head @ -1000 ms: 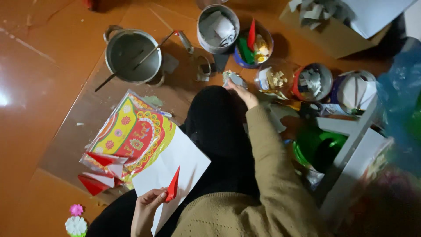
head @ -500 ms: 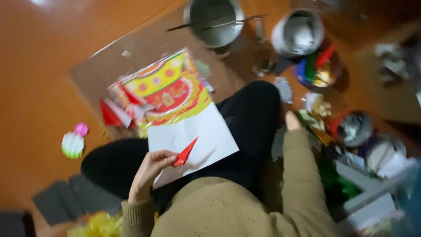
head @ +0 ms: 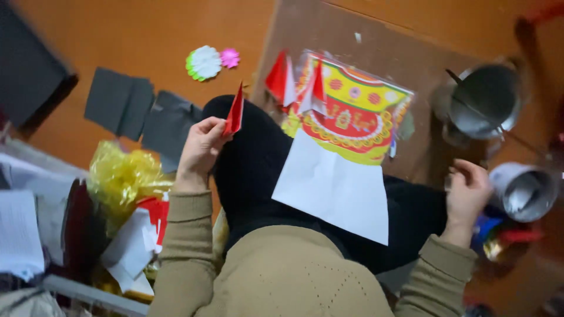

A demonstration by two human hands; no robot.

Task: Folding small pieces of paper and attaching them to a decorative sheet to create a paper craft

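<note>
— What is the biggest thing in front of you?

— The brown board (head: pixel 352 41) on the orange floor (head: pixel 147 35). Your dark-trousered legs (head: pixel 258 170) stretch across its near edge. On the board lies the colourful printed sheet (head: pixel 349 111), yellow and red, and a plain white sheet (head: pixel 335 191) rests against your thigh, overlapping the printed one's near edge.

— And off to the sides?

— On your right stands a metal pot (head: pixel 487 100) with a stick across its mouth, and nearer you a smaller metal can (head: pixel 526 191) lies beside it. On your left you have dark flat sheets (head: pixel 138 111) on the floor, a bunch of yellow cellophane (head: pixel 120 176) near your elbow, and stacked papers (head: pixel 23 229) at the edge.

— What is your left hand doing?

— Your left hand (head: pixel 200 149) is raised over your left knee, fingers pinched narrow on a folded red paper piece (head: pixel 235 111) that stands upright, its point up.

— And your right?

— Your right hand (head: pixel 467 191) is out by the can, fingers curled loosely inward. You seem to have something small in it, but the blur means you cannot tell what, or whether it is truly gripped.

— Anything smaller?

— Folded red and white paper points (head: pixel 294 82) sit on the printed sheet's far left corner, and a white paper flower (head: pixel 204 62) touches a tiny pink flower (head: pixel 230 57) on the floor beyond your knee.
</note>
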